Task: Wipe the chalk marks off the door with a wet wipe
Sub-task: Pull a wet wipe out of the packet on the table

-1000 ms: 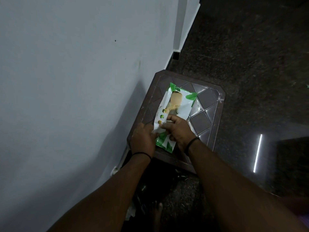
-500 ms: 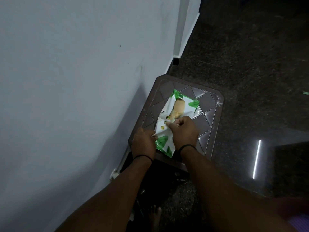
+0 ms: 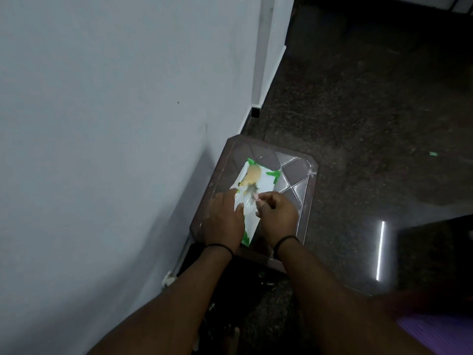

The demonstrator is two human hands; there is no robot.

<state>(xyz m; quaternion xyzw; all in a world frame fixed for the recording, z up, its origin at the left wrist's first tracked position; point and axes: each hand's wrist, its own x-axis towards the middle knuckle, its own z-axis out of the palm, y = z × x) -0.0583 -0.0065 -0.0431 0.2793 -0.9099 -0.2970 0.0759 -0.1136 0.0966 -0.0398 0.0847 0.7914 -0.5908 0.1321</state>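
Dim floor surrounds a brown stool. On it, the left hand presses flat on the wet wipe pack while the right hand pinches at its opening; pull slowly, keeping the pack pinned.

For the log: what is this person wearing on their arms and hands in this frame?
Both forearms are bare, with no sleeves reaching them and no gloves. The left hand and the right hand each have a thin black band around the wrist. No rings or watch can be made out in the dim light. A bit of purple fabric shows at the lower right corner.
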